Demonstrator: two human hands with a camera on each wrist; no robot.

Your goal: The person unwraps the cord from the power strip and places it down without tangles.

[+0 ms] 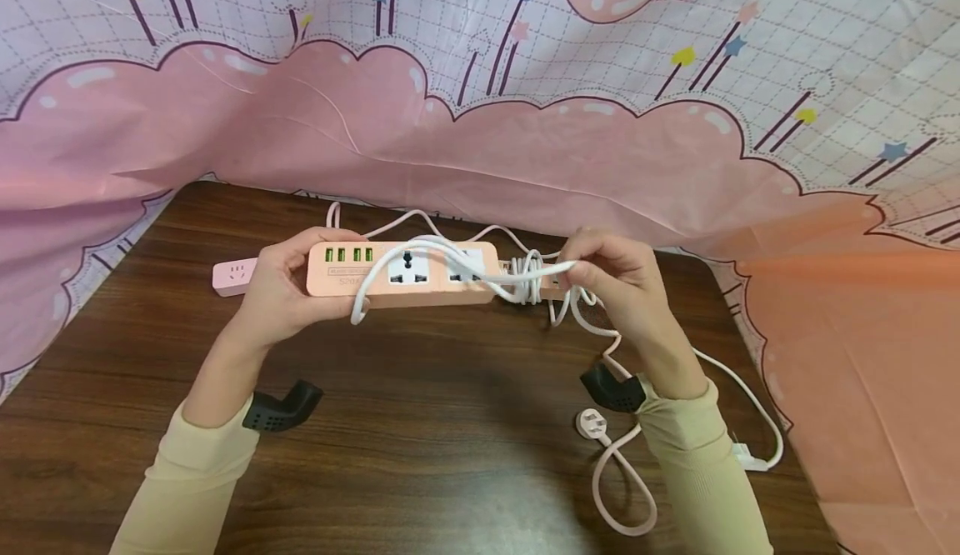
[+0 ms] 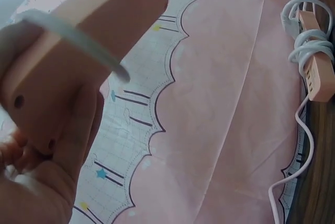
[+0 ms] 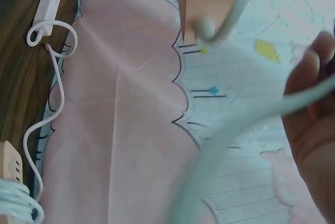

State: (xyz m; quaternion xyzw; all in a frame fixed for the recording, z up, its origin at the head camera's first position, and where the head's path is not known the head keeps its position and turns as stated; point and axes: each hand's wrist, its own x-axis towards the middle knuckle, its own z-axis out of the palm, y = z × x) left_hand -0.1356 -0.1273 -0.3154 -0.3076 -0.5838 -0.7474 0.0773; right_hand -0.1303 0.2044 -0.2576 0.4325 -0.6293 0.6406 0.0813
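Observation:
My left hand (image 1: 277,288) grips the left end of a peach power strip (image 1: 333,280), raised above the table. Its face, with green USB ports and white sockets, is towards the head camera. A white cord (image 1: 551,270) leaves the strip's left end and loops across its face. My right hand (image 1: 626,284) pinches this cord between thumb and fingers to the right of the strip. In the left wrist view, the strip's underside (image 2: 120,30) shows, with the cord crossing it. The right wrist view has the cord (image 3: 209,166) running blurred past the right hand (image 3: 314,124).
Behind, on the dark wooden table (image 1: 420,438), lies a second peach power strip (image 2: 318,75) wrapped in white cord. A pink power strip (image 1: 231,276) lies at left. Right of centre are a round pink plug (image 1: 591,424) and a white plug (image 1: 750,458). Patterned pink cloth (image 1: 480,147) hangs behind.

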